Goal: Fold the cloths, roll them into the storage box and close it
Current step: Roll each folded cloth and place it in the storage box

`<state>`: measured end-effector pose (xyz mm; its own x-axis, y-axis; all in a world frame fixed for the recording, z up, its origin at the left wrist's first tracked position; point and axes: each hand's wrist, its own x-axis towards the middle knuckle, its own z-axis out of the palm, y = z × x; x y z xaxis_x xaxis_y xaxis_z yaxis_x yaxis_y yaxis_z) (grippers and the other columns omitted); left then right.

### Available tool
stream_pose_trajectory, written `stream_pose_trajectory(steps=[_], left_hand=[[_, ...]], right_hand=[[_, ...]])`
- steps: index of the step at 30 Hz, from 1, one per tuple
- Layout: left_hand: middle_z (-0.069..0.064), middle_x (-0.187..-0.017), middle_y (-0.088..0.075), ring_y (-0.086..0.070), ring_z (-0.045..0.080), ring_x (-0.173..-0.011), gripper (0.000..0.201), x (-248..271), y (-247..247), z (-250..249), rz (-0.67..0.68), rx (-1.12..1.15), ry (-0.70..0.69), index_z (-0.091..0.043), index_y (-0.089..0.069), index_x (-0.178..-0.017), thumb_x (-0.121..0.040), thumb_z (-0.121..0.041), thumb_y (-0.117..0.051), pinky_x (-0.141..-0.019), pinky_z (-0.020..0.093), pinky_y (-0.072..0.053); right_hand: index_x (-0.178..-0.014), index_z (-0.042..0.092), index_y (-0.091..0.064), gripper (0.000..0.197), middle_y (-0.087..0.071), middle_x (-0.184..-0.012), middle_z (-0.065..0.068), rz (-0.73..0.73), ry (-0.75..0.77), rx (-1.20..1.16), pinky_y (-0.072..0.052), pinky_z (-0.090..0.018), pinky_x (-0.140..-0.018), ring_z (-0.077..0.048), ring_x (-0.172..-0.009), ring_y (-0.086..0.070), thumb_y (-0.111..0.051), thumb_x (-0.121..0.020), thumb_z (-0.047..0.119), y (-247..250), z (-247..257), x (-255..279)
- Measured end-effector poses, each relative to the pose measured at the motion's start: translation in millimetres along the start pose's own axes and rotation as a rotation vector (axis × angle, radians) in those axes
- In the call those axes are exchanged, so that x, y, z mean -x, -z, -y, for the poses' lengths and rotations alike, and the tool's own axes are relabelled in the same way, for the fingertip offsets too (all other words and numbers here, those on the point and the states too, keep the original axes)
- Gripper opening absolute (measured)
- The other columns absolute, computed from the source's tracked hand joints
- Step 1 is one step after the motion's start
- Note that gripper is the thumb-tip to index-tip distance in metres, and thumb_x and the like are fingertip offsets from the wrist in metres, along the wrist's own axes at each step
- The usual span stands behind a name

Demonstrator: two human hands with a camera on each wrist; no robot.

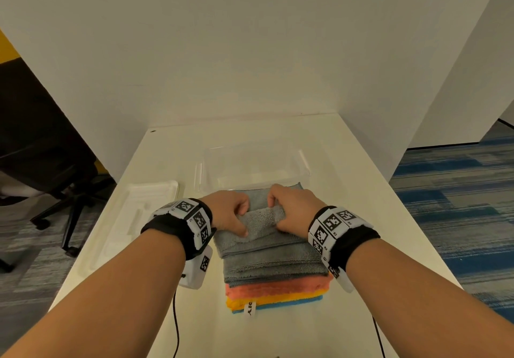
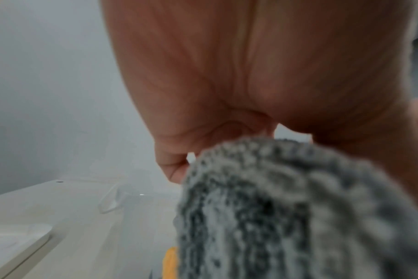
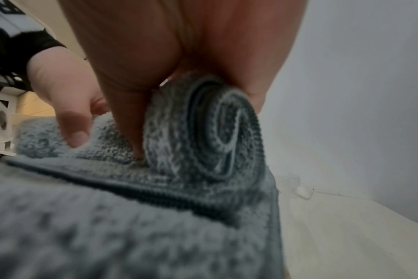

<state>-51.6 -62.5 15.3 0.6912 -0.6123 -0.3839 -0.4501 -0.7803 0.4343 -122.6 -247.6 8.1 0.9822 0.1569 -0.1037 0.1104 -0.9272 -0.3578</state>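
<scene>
step: rolling stage, judged; the top grey terry cloth (image 1: pixel 267 243) was being rolled, with a short roll already formed at its far end
left hand: left hand (image 1: pixel 232 213) had fingers and thumb curled on the left end of the grey roll (image 1: pixel 262 218), grasping it
right hand: right hand (image 1: pixel 292 210) clenched round the right end of the same roll; the right wrist view showed the spiral of the roll's end (image 3: pixel 215 128) held between thumb and fingers
cloth location: grey cloth lay on top of a folded stack at 6 o'clock of the box, over a coral cloth (image 1: pixel 278 286), a yellow cloth (image 1: pixel 267 300) and a blue cloth (image 1: pixel 289 303), only their near edges showing
box: clear plastic storage box (image 1: pixel 211 168) stood open at 12 o'clock of the stack, just beside it; nothing seen inside it
lid: white rectangular plastic lid (image 1: pixel 155 199) lay at 9 o'clock of the hands on the cream table (image 1: pixel 375 218)
next move, judged: keep the roll tight and even at both ends, finish along the flat remainder, then lift it over the near wall into the box
risk, judged: the soft roll could loosen if either end slackened
hidden: fingertips behind the roll; count of grey layers unclear; box walls faint; label text on the stack cut off
left wrist view: blurred, mostly palm and grey pile
</scene>
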Motion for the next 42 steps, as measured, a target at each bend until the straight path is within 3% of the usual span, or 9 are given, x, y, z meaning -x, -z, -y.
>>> stream_pose_trajectory(steps=[5,9,14,20,23,30,37,40,42], left_hand=[[-0.006,-0.092,-0.056,-0.053,0.013,-0.081,0.040,-3,-3,-6,-0.023,-0.076,0.004,-0.030,-0.050,-0.095,-0.067,-0.024,-0.078,-0.065,0.024,-0.043],[-0.006,-0.091,-0.056,-0.055,0.015,-0.086,0.039,-5,-7,-8,0.008,-0.192,0.001,-0.025,-0.059,-0.104,-0.069,-0.026,-0.077,-0.071,0.025,-0.044],[-0.008,-0.075,-0.053,-0.053,0.014,-0.077,0.027,-4,-9,-14,0.025,-0.255,-0.006,-0.027,-0.056,-0.087,-0.069,-0.030,-0.076,-0.065,0.023,-0.040],[-0.003,-0.083,-0.060,-0.058,0.016,-0.081,0.027,-2,-7,-16,0.120,-0.223,-0.017,-0.021,-0.063,-0.094,-0.071,-0.028,-0.076,-0.066,0.024,-0.043],[0.000,-0.088,-0.062,-0.059,0.018,-0.084,0.030,-2,-6,-15,0.123,-0.192,-0.025,-0.019,-0.064,-0.100,-0.072,-0.026,-0.074,-0.070,0.026,-0.045],[-0.004,-0.087,-0.053,-0.052,0.016,-0.083,0.028,-3,4,-19,0.075,-0.152,-0.043,-0.024,-0.054,-0.100,-0.077,-0.021,-0.069,-0.071,0.025,-0.039],[-0.001,-0.094,-0.055,-0.056,0.018,-0.084,0.046,-16,19,-20,-0.006,-0.134,-0.018,-0.024,-0.039,-0.106,-0.077,-0.026,-0.075,-0.061,0.027,-0.043],[-0.004,-0.094,-0.057,-0.057,0.014,-0.079,0.054,-24,29,-20,-0.088,-0.160,-0.018,-0.024,-0.041,-0.114,-0.075,-0.027,-0.078,-0.058,0.022,-0.046],[-0.003,-0.099,-0.060,-0.055,0.014,-0.086,0.053,-32,36,-21,-0.133,-0.237,-0.042,-0.023,-0.046,-0.119,-0.076,-0.027,-0.076,-0.067,0.022,-0.044]], right_hand=[[-0.092,0.031,-0.042,0.029,-0.042,-0.091,0.009,0.053,0.073,0.107,-0.034,-0.030,-0.072,-0.016,-0.086,-0.045,-0.065,-0.077,0.020,0,2,-3],[-0.095,0.029,-0.047,0.033,-0.047,-0.093,0.009,0.215,0.032,-0.050,-0.044,-0.033,-0.077,-0.017,-0.089,-0.049,-0.072,-0.076,0.040,3,0,1],[-0.093,0.024,-0.047,0.032,-0.041,-0.077,0.013,0.235,0.006,-0.055,-0.030,-0.022,-0.055,-0.012,-0.072,-0.043,-0.074,-0.078,0.032,6,-2,2],[-0.112,0.024,-0.051,0.046,-0.057,-0.102,0.000,0.261,-0.034,-0.013,-0.041,-0.029,-0.073,-0.020,-0.090,-0.053,-0.077,-0.075,0.034,2,2,-3],[-0.101,0.023,-0.059,0.031,-0.060,-0.093,0.000,0.293,-0.006,0.129,-0.045,-0.030,-0.074,-0.021,-0.087,-0.057,-0.070,-0.078,0.041,3,2,-6],[-0.093,0.031,-0.044,0.028,-0.057,-0.090,0.002,0.184,-0.007,0.074,-0.050,-0.036,-0.078,-0.022,-0.086,-0.058,-0.066,-0.076,0.036,6,-8,-7],[-0.103,0.028,-0.040,0.032,-0.053,-0.079,0.004,0.055,-0.042,0.033,-0.040,-0.026,-0.061,-0.020,-0.073,-0.057,-0.063,-0.080,0.030,18,-19,-15],[-0.111,0.026,-0.044,0.034,-0.056,-0.084,0.006,-0.019,-0.068,0.062,-0.037,-0.028,-0.074,-0.019,-0.078,-0.057,-0.062,-0.083,0.029,23,-22,-24],[-0.111,0.026,-0.048,0.030,-0.060,-0.090,0.006,-0.058,-0.078,0.143,-0.037,-0.032,-0.082,-0.020,-0.083,-0.059,-0.059,-0.084,0.029,25,-27,-34]])
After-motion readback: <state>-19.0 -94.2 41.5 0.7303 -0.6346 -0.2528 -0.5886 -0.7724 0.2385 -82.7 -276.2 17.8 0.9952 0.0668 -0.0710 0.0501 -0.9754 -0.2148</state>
